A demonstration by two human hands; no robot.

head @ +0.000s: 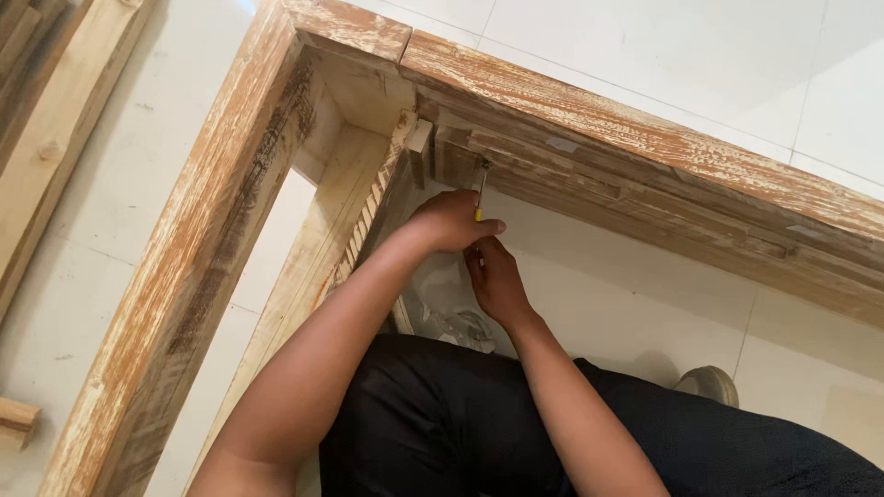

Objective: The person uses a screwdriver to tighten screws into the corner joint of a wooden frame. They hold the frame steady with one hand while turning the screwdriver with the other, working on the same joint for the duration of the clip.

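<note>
Pale floor tiles point(663, 55) spread across the far right. Loose wooden planks point(55, 120) lie at far left, a small wood offcut point(17, 419) near left. A grey shoe point(707, 382) sits near right beside crumpled clear plastic point(451, 317).

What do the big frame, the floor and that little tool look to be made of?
Frame: wood, going by the grain and bare tan patches, under a worn whitish coat.
Floor: glossy pale tile, with thin joint lines.
Tool, held in the left hand with the right hand below: a yellow handle, probably plastic, and a thin shaft, likely metal; too small to be sure.
</note>
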